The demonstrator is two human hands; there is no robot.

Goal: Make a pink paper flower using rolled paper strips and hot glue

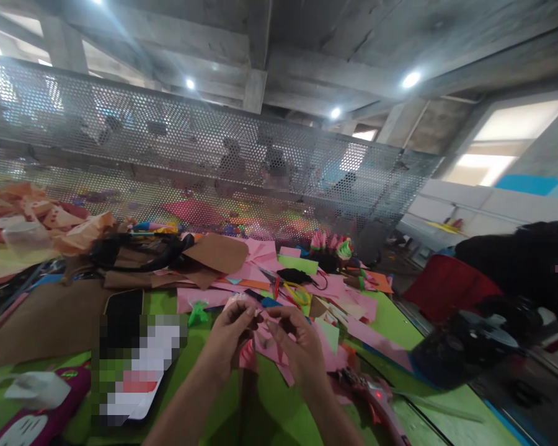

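Note:
Both hands meet over the front middle of the green table. My left hand point(232, 334) has thumb and forefinger pinched together, and my right hand point(297, 344) is closed the same way just beside it. Whatever small piece lies between the fingertips is too blurred and covered to name. Just below the hands is a pink swirled piece point(248, 353). Behind and under the fingers, pink paper point(279, 365) is spread on the table. A bright green crumpled piece point(198, 313) lies left of my left hand. The glue gun point(374, 399), with a red light, rests right of my right hand.
Scissors with yellow handles point(298, 293) lie among paper scraps. A phone point(144, 371), partly pixelated, and a purple power strip point(51, 406) are at left. A perforated metal screen point(214, 167) stands behind. A dark bin point(460, 347) is at right, near a person in black.

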